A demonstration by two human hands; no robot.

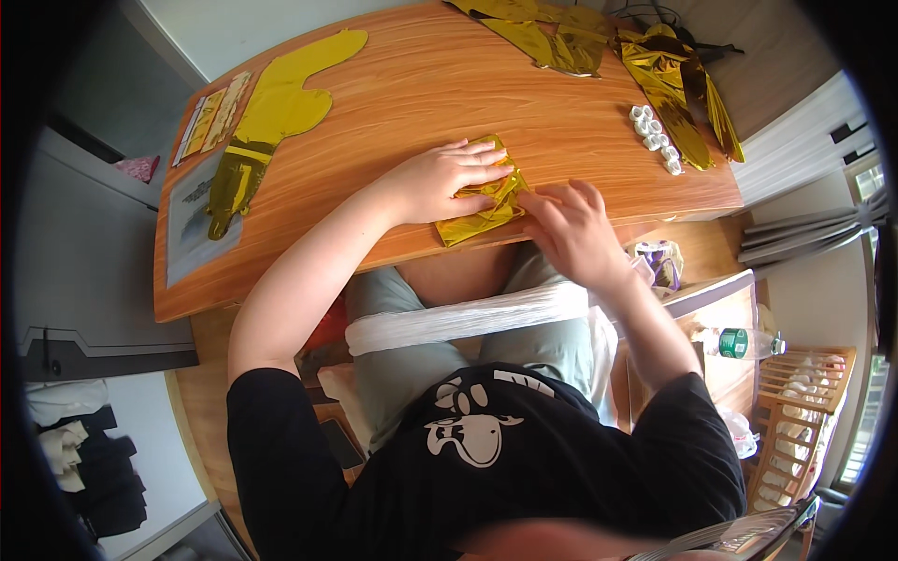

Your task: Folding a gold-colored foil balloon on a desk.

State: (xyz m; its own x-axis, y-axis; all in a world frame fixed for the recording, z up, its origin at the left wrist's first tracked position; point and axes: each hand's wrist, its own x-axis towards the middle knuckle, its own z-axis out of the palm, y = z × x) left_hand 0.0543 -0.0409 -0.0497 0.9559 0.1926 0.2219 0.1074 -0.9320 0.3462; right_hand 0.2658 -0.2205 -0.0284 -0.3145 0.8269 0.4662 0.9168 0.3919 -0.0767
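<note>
A folded gold foil balloon lies near the front edge of the wooden table, creased into a small packet. My left hand rests flat across it with the fingers stretched out, pressing it down. At the packet's right edge is my right hand, its fingers curled and the fingertips at the foil. My left palm and fingers hide part of the packet.
A flat gold foil balloon lies at the table's left, over a clear plastic sleeve. More crumpled gold foil is at the back. Small white rolls stand at the right. White plastic wrap lies across my lap.
</note>
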